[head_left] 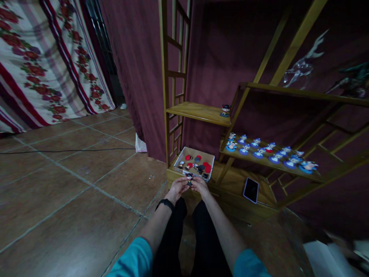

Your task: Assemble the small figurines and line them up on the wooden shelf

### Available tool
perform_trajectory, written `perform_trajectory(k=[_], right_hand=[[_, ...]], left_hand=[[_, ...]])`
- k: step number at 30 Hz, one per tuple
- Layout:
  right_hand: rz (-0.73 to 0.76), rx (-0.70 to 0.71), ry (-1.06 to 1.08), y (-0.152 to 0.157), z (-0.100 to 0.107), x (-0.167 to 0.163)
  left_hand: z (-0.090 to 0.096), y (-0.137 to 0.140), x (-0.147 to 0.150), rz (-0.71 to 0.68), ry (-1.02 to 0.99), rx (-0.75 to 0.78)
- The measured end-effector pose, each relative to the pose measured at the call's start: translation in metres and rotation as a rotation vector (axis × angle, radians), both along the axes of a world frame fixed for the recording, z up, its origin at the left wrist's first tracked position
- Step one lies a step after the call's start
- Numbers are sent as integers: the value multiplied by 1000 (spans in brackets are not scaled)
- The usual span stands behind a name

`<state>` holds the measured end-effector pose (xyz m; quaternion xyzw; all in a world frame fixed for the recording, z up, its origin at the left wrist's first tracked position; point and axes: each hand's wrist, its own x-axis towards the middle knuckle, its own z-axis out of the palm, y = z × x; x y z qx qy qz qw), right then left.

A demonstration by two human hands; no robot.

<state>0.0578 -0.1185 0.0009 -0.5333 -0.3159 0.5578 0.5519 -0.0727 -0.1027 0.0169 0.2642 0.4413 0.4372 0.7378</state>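
Between my two hands I hold a small figurine [189, 177] with dark hair and red hair ties, upright on a dark base. My left hand [179, 187], with a black band on its wrist, grips it from the left. From the other side my right hand [200, 185] has its fingers on it. Just beyond my hands sits an open white box [211, 158] holding several small figurines and red and dark round pieces. A similar figurine [225, 110] stands at the right end of the upper left shelf [198, 111].
On the middle right shelf [314, 177] stand several figurines on blue and purple bases. A phone [251, 190] lies on the lower board. Higher up is a clear deer ornament [302, 69]. A black cable [72, 149] crosses the tiled floor, and a purple curtain [135, 77] hangs at left.
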Motion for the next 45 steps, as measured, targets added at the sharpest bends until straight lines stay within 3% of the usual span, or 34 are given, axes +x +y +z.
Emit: perform_trajectory(k=[6,17,34,45], right_hand=[[-43,-64,59,-1,5,1],[2,-49,238,0,7,6],[-37,-52,259,-3,5,6],[-14,-34,293,-7,7,9]], left_hand=[[-1,2,2,-42,-25,5],[-6,8,3,-81,-40,0],[-19,8,9,-94,11,61],[-4,0,6,-98,-33,13]])
